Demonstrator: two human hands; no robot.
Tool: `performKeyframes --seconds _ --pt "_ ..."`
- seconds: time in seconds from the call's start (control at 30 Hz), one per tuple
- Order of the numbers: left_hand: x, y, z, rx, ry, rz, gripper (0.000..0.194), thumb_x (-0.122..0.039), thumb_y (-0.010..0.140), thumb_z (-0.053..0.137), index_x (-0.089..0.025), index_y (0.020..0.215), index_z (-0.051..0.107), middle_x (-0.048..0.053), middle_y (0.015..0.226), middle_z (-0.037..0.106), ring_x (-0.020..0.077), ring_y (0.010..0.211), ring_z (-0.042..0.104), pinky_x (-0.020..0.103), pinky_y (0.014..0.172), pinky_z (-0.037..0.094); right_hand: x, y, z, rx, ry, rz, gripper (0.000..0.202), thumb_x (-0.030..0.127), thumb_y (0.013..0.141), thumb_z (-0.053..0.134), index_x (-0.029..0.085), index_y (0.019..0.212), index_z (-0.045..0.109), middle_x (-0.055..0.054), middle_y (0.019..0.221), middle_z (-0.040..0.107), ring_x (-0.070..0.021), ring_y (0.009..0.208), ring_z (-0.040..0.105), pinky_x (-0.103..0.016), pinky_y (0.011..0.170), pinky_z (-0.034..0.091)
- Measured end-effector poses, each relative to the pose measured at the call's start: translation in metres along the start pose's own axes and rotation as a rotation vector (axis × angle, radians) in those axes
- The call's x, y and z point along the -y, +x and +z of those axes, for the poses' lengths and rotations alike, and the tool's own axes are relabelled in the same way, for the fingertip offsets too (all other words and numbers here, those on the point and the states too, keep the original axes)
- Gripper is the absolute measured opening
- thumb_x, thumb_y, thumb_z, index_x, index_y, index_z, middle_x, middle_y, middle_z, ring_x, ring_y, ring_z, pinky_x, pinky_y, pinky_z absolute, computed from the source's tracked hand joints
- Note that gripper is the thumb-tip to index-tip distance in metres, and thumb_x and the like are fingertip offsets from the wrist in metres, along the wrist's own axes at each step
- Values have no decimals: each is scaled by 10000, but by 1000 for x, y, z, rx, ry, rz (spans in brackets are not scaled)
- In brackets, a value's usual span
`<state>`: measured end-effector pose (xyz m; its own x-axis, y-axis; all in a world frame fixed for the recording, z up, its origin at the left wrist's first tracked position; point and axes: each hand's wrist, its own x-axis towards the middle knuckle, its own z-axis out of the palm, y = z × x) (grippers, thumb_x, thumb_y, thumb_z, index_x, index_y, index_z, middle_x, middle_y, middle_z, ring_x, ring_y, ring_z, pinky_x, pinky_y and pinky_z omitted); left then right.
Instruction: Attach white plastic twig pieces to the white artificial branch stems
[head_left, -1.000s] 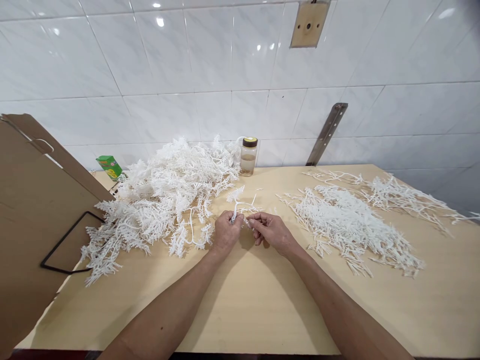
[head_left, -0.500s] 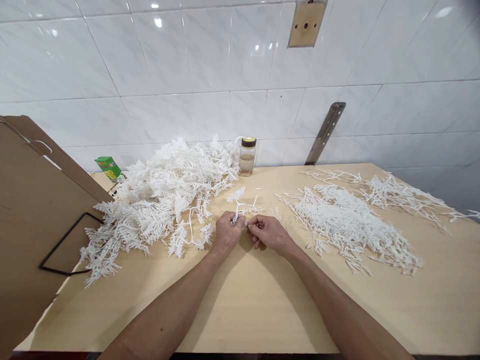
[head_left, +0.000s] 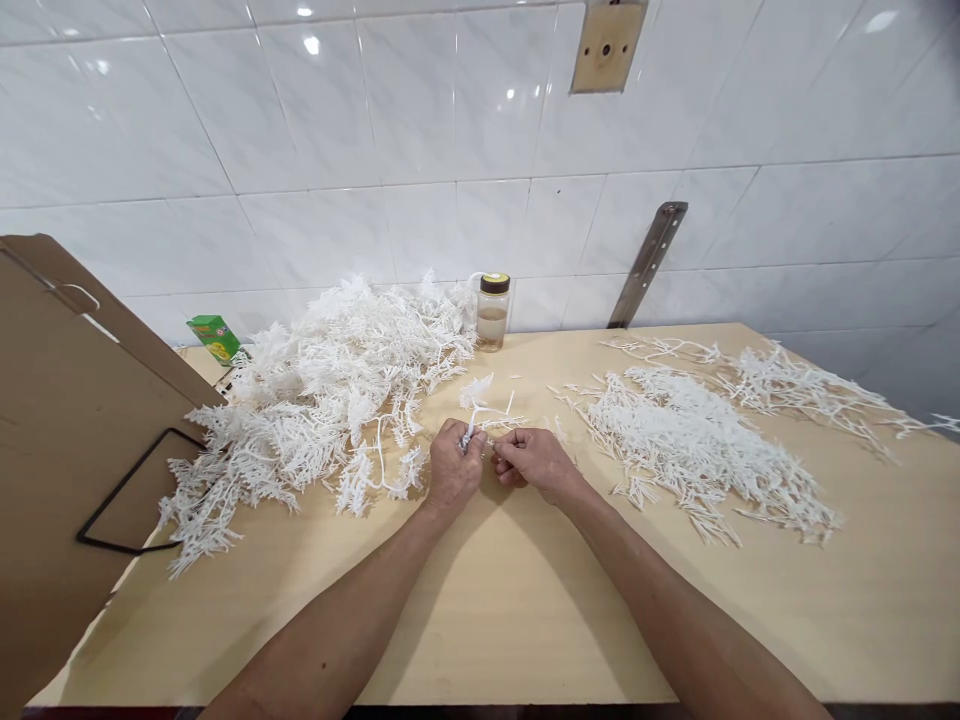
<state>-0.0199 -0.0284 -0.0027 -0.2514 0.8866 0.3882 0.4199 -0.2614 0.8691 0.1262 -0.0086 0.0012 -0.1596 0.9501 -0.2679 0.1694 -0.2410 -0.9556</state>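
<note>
My left hand (head_left: 454,466) is closed around a white plastic branch (head_left: 472,412), whose forked, feathery tip sticks up above the fingers. Close beside it, my right hand (head_left: 534,462) pinches a thin white piece at the branch's lower end; the fingers partly hide it. To the left lies a big heap of white feathery branches (head_left: 352,365). A flat pile of small white sprigs (head_left: 697,450) spreads over the table to the right. Behind that pile rest bare white stems (head_left: 802,390). A few loose bits lie just beyond my hands.
A lidded jar of brownish liquid (head_left: 492,315) stands at the wall, right of the heap. Near the left edge are a green box (head_left: 215,338) and a tall cardboard box (head_left: 67,450). A metal bracket (head_left: 649,265) leans against the tiled wall above the wooden table (head_left: 495,620).
My right-hand fingers have drawn together more tightly at the branch, a thin white piece now showing between the hands. My left hand has barely moved; the piles look the same.
</note>
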Motion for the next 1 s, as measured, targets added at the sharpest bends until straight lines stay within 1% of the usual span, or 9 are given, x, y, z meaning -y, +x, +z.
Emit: performKeyframes --seconds 0.13,0.3,0.37,0.43,0.53,0.67,0.83,0.93,1.0 --pt "7 10 -6 -80 19 -46 214 -288 834 567 -190 646 535 -7 706 505 134 663 467 260 661 370 -1 -4 -4 -62 -60 -43 97 174 695 692 166 652 606 -36 568 678 -148 493 665 -212 468 535" --pt "11 13 -6 37 -1 -68 236 -380 864 575 -182 745 628 7 752 577 145 707 519 267 698 388 10 -19 -19 402 -53 -158 258 398 784 700 146 761 652 -43 629 697 -132 535 665 -243 552 556" --pt "11 13 -5 19 33 -65 310 -419 876 561 -186 675 598 2 703 547 145 683 499 270 680 376 20 -24 -29 476 -28 -207 303 441 784 700 141 806 664 -41 643 695 -134 547 662 -271 586 571" --pt "10 13 -5 -1 55 -55 378 -450 891 533 -190 620 572 3 664 526 148 665 486 274 670 370 27 -23 -44 298 22 -281 311 439 753 723 144 830 660 -35 642 686 -144 554 658 -285 580 578" --pt "10 14 -5 -12 -6 -83 371 -457 902 500 -189 699 657 28 715 602 171 731 542 280 700 396 29 -14 -79 -278 66 -370 286 383 706 736 158 858 645 -29 642 667 -173 590 670 -318 606 596" --pt "8 16 -5 47 -153 -235 326 -469 859 533 -189 813 692 -29 563 506 130 542 463 248 547 347 18 -3 -131 -832 -268 -340 257 325 751 620 163 948 644 -81 782 704 -248 751 706 -431 771 577" --pt "2 19 -8 155 -379 -330 340 -515 733 684 -177 726 645 -34 542 526 91 470 438 219 477 325 9 -3 -155 -1074 -692 -500 270 280 777 534 136 966 663 -191 1136 676 -328 1121 606 -515 1016 419" --pt "0 21 -11 176 -441 -338 361 -522 685 739 -171 700 654 -8 600 606 94 527 502 217 524 376 13 -6 -149 -1105 -638 -524 300 302 809 518 126 1006 662 -194 1114 684 -317 1057 642 -490 969 460" --pt "-1 23 -12 180 -481 -363 374 -531 677 748 -168 694 663 5 639 635 97 549 527 222 540 390 14 -8 -143 -1002 -536 -462 297 328 824 520 143 1007 664 -152 982 719 -273 870 697 -444 864 526"
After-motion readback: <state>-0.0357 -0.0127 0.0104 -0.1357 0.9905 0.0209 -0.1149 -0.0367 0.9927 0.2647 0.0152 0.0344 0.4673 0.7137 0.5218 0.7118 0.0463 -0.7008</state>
